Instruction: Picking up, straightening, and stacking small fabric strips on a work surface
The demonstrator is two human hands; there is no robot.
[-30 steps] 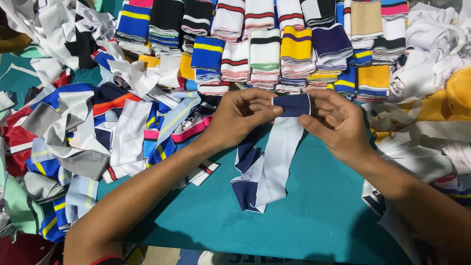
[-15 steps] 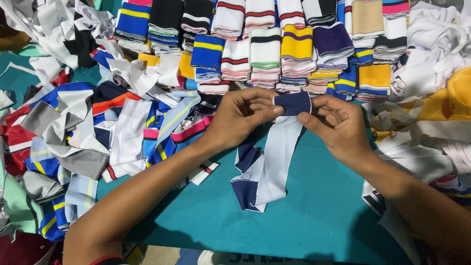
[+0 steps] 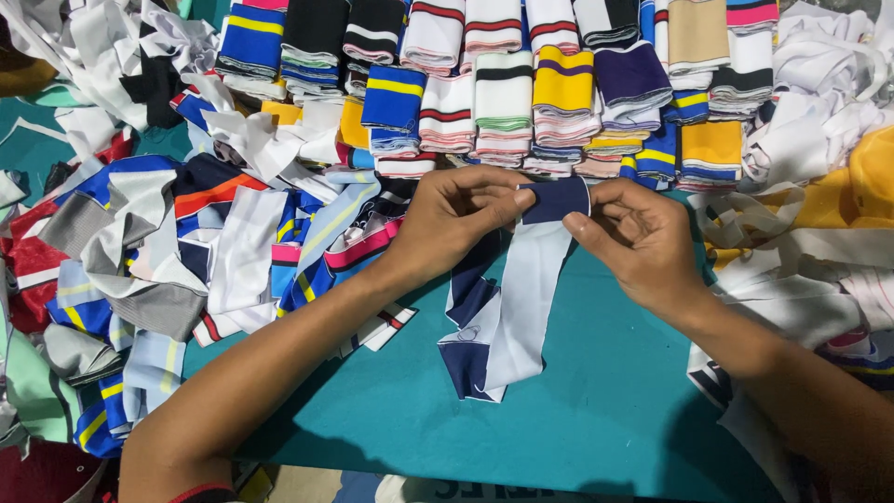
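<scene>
Navy-and-white ribbed knit fabric strip [image 3: 521, 298]: navy top end pinched between left hand [image 3: 456, 219] and right hand [image 3: 633, 237], both grips closed on it, barely shifted over the last second; tail trails onto teal bench [image 3: 596, 410]. Fold possibly tightening. Folded striped stacks [image 3: 521, 84] beyond.

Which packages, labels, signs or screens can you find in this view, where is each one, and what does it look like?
No packages, signs or screens show.
Printed strip: bottom edge, below the teal table cover; pale with dark lettering, partly cut off.
Emblem: small pale roundish mark on the navy and white fabric strips, which both hands pinch at their navy top end; detail too small to tell.
</scene>
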